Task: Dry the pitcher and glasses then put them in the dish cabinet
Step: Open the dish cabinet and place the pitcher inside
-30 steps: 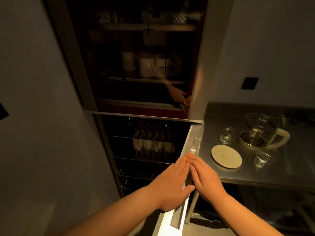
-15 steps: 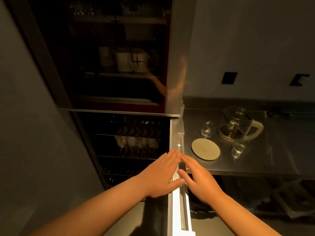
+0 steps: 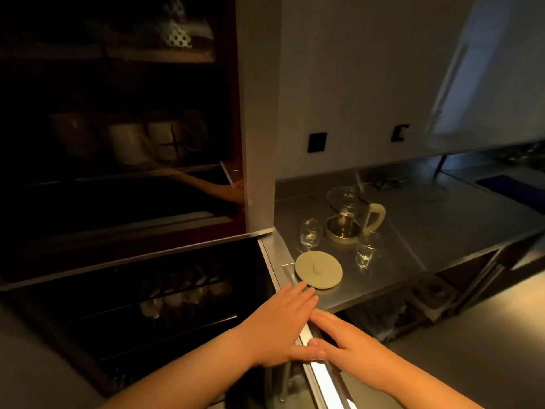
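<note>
Pitcher (image 3: 351, 215) glass, fragile, likely slippery; take by handle (image 3: 376, 216); left hand (image 3: 280, 329), right hand (image 3: 351, 343) flat, fingers straight, holding nothing.

We list the upper cabinet shelves (image 3: 118, 172) as too dark: pale mugs (image 3: 129, 146) show only as dim outlines. Racked items (image 3: 182, 290) in the lower compartment are blurred beyond telling. Both forearms are cut off by the bottom edge.
</note>
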